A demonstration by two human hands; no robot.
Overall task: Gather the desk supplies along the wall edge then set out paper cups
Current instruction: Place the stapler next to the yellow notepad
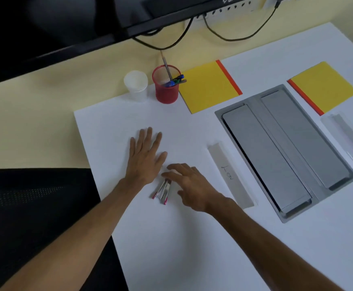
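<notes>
Two hands are in view over the white desk. We record the left hand lying palm down on the desk surface, fingers straight and slightly spread, holding nothing. The right hand sits just beside it, fingers spread and only lightly bent, gripping nothing. Its fingertips reach over the upper ends of a small cluster of pink-tipped pens, which lie flat on the desk between the two wrists. We cannot tell whether the fingertips actually touch them.

Along the wall edge we note one white paper cup, upright, near the desk's far left corner. Just to its right stands a red mesh holder, upright, with blue and green markers and one thin grey stick inside. A yellow pad with an orange strip lies flat beside the holder. A second yellow pad lies well apart at the far right.

Between the pads, nearer us, a grey recessed tray holds two long grey lids. A white strip bearing handwriting lies along its left side, near the right hand. A pale, blurred strip lies on the tray's right. A black mesh chair stands at lower left, and black cables hang above.
</notes>
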